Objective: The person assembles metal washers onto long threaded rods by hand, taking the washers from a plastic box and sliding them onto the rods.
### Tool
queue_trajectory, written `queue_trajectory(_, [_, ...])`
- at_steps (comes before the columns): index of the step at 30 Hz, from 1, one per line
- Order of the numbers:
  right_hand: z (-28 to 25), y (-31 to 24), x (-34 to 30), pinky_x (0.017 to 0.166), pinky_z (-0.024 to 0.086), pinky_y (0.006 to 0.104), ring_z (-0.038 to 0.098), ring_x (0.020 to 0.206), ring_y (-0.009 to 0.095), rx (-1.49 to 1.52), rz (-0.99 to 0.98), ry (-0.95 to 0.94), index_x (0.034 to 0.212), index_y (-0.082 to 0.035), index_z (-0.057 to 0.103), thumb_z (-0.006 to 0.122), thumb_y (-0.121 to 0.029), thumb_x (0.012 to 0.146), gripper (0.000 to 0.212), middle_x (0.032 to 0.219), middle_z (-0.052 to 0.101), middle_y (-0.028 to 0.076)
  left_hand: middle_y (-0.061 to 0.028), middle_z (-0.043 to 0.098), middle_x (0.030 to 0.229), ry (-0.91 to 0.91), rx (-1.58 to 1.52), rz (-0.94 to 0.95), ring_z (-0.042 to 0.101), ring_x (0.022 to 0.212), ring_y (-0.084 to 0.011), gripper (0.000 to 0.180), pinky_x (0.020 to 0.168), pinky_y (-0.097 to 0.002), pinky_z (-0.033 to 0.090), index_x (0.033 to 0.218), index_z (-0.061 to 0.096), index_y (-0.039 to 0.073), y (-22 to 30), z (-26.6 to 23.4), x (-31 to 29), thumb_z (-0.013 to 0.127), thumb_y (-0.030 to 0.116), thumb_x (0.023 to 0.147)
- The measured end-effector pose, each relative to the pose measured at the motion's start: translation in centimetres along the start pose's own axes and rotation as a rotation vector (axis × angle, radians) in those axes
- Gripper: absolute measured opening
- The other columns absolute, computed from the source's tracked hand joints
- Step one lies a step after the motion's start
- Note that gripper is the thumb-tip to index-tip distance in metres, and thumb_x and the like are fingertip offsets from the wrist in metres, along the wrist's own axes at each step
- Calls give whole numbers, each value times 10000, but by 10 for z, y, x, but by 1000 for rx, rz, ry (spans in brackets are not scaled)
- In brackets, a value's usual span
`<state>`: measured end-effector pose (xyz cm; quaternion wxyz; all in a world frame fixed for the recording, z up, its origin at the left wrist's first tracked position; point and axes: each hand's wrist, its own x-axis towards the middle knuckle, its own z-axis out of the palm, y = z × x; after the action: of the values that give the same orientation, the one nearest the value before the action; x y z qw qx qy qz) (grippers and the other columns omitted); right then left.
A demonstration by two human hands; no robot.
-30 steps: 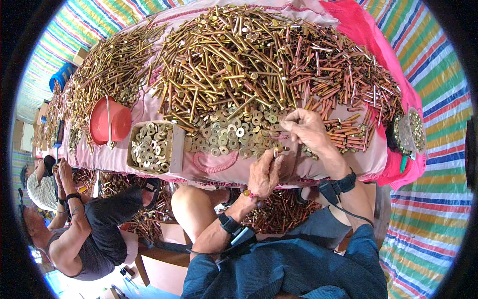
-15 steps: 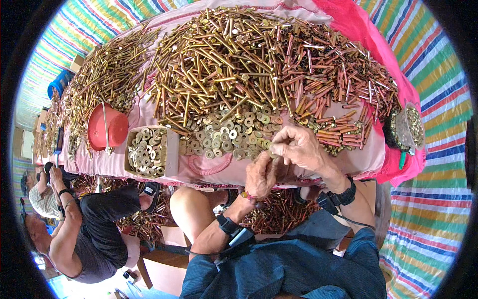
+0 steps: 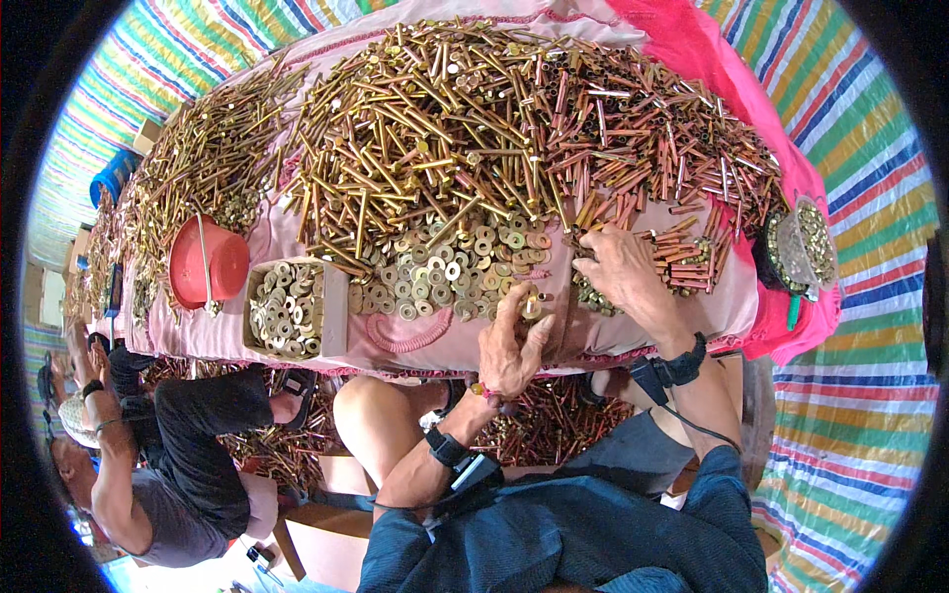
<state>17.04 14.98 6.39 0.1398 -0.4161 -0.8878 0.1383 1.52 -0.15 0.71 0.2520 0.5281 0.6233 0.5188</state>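
Observation:
My left hand [image 3: 509, 341] is at the near edge of the pink-covered table [image 3: 643, 331]. Its fingers are closed around a small brass piece, seemingly a bolt with a washer [image 3: 534, 306]. My right hand [image 3: 618, 267] lies palm down just to the right, fingertips on a row of copper sleeves [image 3: 682, 262] and beside a small heap of dark nuts [image 3: 593, 295]. What its fingers hold is hidden. A spread of brass washers [image 3: 445, 267] lies left of both hands. Behind them rises a big pile of long brass bolts [image 3: 435, 128].
A cardboard box of washers [image 3: 292, 306] and a red bucket [image 3: 208, 262] stand at the left. More copper sleeves [image 3: 672, 148] cover the far right, and a clear bag of nuts [image 3: 806, 242] sits at the right end. Another person [image 3: 148, 465] sits at lower left.
My right hand left my left hand and moved right and away onto the copper sleeves. My left hand shifted slightly up toward the washers. The person at the left lowered their arms.

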Motion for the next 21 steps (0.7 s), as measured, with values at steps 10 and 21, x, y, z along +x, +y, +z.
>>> queue_trajectory(10, [-19,-30,9,626,495,229,599,751,57,1146,279,-31,1026,-5,619,710,-133,912,194,848,660,21,-167,699,901,25,-81,-70,706,782,-318,320,672,-377,545,1273,585,40,-6,-1,-4,580,216,1006])
queue_trajectory(21, [-11,-66,-14,733,573,301,700,868,196,665,-179,193,1304,-41,555,696,-60,891,438,1012,698,118,-209,697,996,34,-71,-21,708,887,-349,274,747,-385,554,1220,607,10,-8,2,-4,594,162,992])
